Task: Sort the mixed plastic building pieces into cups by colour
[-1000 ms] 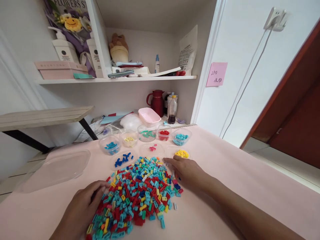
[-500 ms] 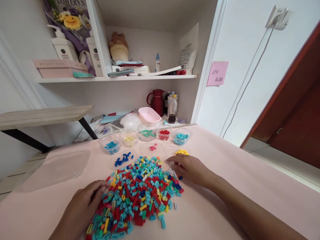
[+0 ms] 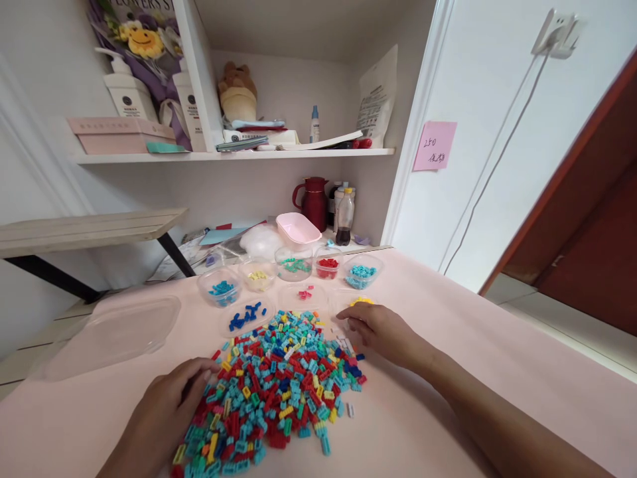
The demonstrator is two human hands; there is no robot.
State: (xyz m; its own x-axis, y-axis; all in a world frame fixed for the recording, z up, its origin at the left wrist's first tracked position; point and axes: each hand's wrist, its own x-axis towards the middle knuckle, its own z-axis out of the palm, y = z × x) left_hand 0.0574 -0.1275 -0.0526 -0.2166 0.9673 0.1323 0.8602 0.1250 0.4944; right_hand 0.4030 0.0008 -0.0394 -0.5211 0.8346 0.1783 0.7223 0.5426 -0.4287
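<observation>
A heap of small toy building bricks (image 3: 279, 385) in mixed colours spreads over the pink tabletop. My left hand (image 3: 172, 401) rests at the heap's left edge, its fingers loosely bent and the thumb apart from the index finger; no brick shows in it. Over the heap's upper right edge is my right hand (image 3: 383, 332), palm down with the fingers reaching forward and nothing visible in them. Several white bricks (image 3: 344, 345) lie just below its fingertips. Behind that hand, yellow bricks (image 3: 362, 301) sit on a clear lid or shallow tray, partly hidden.
Clear tubs hold bricks sorted by colour: blue (image 3: 221, 291), pale yellow (image 3: 257, 279), green (image 3: 294, 265), red (image 3: 327, 265) and turquoise (image 3: 361, 273). Dark blue (image 3: 246, 317) and pink bricks (image 3: 305, 292) lie nearer. A clear lid (image 3: 119, 335) is left; a pink basin (image 3: 298, 229) stands behind.
My right hand has shifted slightly to the right, showing a little more of the white bricks under it. My left hand stays in place.
</observation>
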